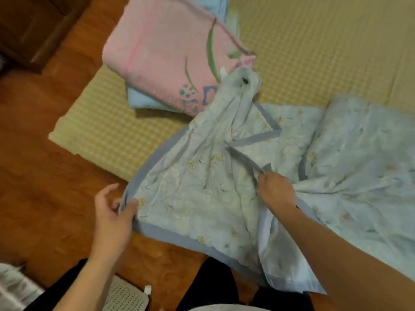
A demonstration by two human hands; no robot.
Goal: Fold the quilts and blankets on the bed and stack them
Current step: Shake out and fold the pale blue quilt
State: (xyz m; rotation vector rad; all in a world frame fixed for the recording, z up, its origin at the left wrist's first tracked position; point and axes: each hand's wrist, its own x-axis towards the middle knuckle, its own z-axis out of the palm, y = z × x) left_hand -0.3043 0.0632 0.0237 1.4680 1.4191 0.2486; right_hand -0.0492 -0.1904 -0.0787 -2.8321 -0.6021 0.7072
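Single head-worn view, steeply downward and close over bed [314, 52] edge and floor [45, 153].

Dark wooden cabinet [33, 25] top left on brown wood floor [45, 153]; white perforated item [125, 296] (identity unclear) at bottom edge.

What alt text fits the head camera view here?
Two hands grip a crumpled pale blue floral quilt: left hand on its corner, right hand on a border. A folded pink blanket lies beyond on a yellow mat.

Both forearms [350, 254] are bare, no sleeves showing. Black trousers [211, 286] cover the legs at six o'clock.
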